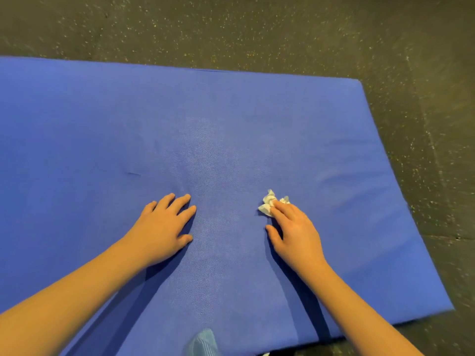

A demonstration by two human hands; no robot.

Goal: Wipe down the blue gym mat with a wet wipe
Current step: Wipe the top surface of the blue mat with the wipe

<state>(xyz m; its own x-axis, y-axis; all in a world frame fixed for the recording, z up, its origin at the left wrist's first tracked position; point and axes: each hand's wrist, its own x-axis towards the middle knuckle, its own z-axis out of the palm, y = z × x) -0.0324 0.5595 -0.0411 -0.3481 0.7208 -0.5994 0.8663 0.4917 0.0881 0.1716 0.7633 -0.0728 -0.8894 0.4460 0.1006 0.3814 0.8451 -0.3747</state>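
Blue gym mat (231, 124) lies flat on dark speckled floor (257, 29), long axis running left to right across my view. Its right end is in sight; its left end runs out of frame.

Right hand (295, 235): fingers near straight, pressing a crumpled white wet wipe (270, 202) onto the mat, thumb splayed, nothing gripped. The wipe pokes out ahead of the fingertips, toward the far edge.

Left hand (164, 227): flat on the mat, fingers spread, holding nothing. I read it as a brace.

A pale sheen runs away between the hands. Damp or glare, I cannot tell.

Judgement: wiping is under way. The wipe sits right of centre, so the right end is within easy reach, while the left stretch lies well apart, beyond the bracing hand.
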